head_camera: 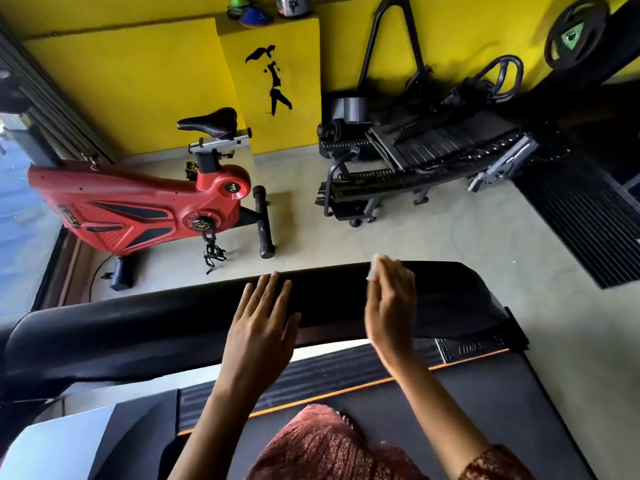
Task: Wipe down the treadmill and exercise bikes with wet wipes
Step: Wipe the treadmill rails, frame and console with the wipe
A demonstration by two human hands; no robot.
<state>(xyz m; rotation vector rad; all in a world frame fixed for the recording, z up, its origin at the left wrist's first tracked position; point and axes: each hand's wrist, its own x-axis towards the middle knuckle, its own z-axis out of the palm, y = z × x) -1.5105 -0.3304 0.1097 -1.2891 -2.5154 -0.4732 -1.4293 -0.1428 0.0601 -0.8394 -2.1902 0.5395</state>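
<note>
I stand on a black treadmill (pixel 467 393) and look down at its black front motor cover (pixel 173 317). My left hand (pixel 261 327) lies flat on that cover with straight, spread fingers. My right hand (pixel 389 299) is over the cover's right part and holds a small white wet wipe (pixel 374 270), which shows at the fingertips. A red exercise bike (pixel 138 209) with a black saddle stands on the floor beyond the treadmill, at the left.
A black dismantled slat-belt treadmill (pixel 415 157) sits against the yellow wall (pixel 138 81) at the back right. A ribbed black floor mat (pixel 588 216) runs along the right. A weight plate (pixel 575 32) hangs top right. Grey floor lies between the machines.
</note>
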